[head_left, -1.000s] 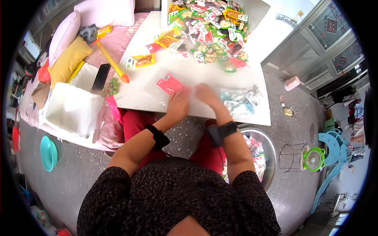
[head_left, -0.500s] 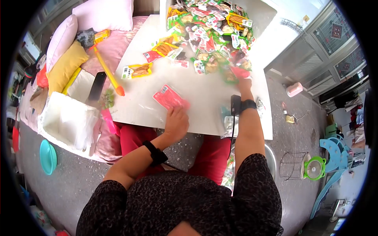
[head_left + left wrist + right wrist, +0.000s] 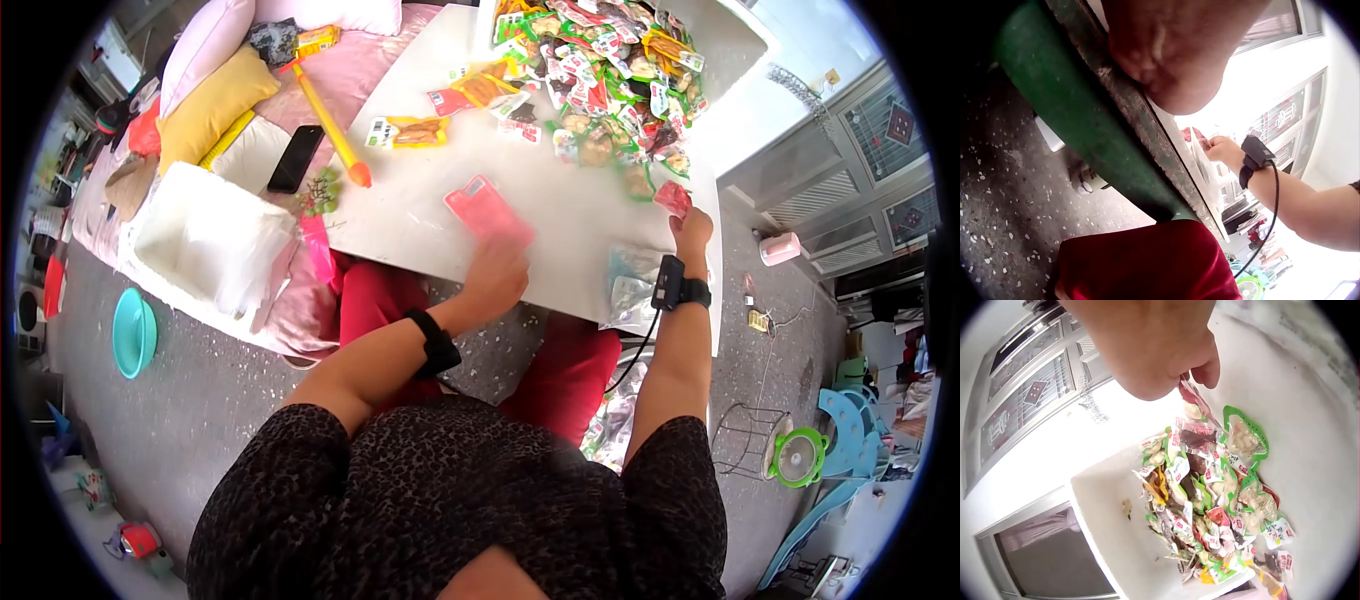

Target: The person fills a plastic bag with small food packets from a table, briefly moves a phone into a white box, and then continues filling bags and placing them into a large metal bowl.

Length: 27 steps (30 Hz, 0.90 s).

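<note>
On the near part of the table [image 3: 400, 210], a flat pink-red packet [image 3: 482, 205] lies at a slant. My left hand [image 3: 497, 278] is over its near end, fingers at that edge and blurred. The left wrist view shows only the underside of this left hand [image 3: 1172, 62] at the table edge, its fingertips hidden. Toward the table's right side, my right hand [image 3: 692, 232] pinches a small red food packet [image 3: 672, 198] by one end. The right wrist view has this red packet [image 3: 1194, 400] hanging from the thumb and fingers, above other packets.
A white foam box [image 3: 735, 50] holds a heap of snack packets [image 3: 600, 75] that spill onto the table. Yellow packets [image 3: 405, 132] lie left of it, clear bags [image 3: 632, 285] near the right edge. A phone [image 3: 296, 160] and another foam box [image 3: 190, 225] are left.
My right hand has gone from beside the left hand out to the packets and drawn back a little with a red packet. The left hand stays by the pink packet; the view has shifted.
</note>
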Each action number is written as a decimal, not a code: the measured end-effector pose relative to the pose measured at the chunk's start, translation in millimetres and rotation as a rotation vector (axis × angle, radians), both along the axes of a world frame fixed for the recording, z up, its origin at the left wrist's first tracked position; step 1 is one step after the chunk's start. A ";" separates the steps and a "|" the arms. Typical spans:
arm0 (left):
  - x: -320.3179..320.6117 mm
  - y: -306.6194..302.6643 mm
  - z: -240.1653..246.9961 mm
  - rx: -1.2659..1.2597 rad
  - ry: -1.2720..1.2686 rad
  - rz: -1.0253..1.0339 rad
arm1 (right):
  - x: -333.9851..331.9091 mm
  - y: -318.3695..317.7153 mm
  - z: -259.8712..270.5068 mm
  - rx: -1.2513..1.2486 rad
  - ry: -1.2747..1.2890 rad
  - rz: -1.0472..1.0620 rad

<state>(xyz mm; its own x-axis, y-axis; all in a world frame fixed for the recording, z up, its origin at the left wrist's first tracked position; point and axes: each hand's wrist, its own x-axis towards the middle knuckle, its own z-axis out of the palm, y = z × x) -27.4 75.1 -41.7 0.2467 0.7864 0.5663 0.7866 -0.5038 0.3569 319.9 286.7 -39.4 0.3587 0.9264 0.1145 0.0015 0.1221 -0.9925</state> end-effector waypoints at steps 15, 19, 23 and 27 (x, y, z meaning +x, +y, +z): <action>-2.1 13.4 6.6 -0.371 -0.496 -0.071 | -127.9 -209.6 37.1 -0.286 0.255 0.459; -1.2 4.1 38.5 -0.547 -0.560 -0.055 | -142.3 -215.6 33.8 -0.297 0.230 0.560; 5.1 2.2 25.4 -0.166 -0.413 -0.099 | -151.8 -207.9 22.3 -0.332 0.255 0.592; 10.6 -11.1 33.6 -0.041 -0.239 -0.091 | -176.9 -200.8 33.1 -0.347 0.238 0.663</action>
<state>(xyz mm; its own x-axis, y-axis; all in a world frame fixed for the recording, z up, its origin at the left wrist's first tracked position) -16.8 64.0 -8.1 0.1802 0.7908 0.5849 0.6297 -0.5496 0.5491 143.1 85.9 -6.4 -0.3033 0.9244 -0.2312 -0.1806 -0.2940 -0.9386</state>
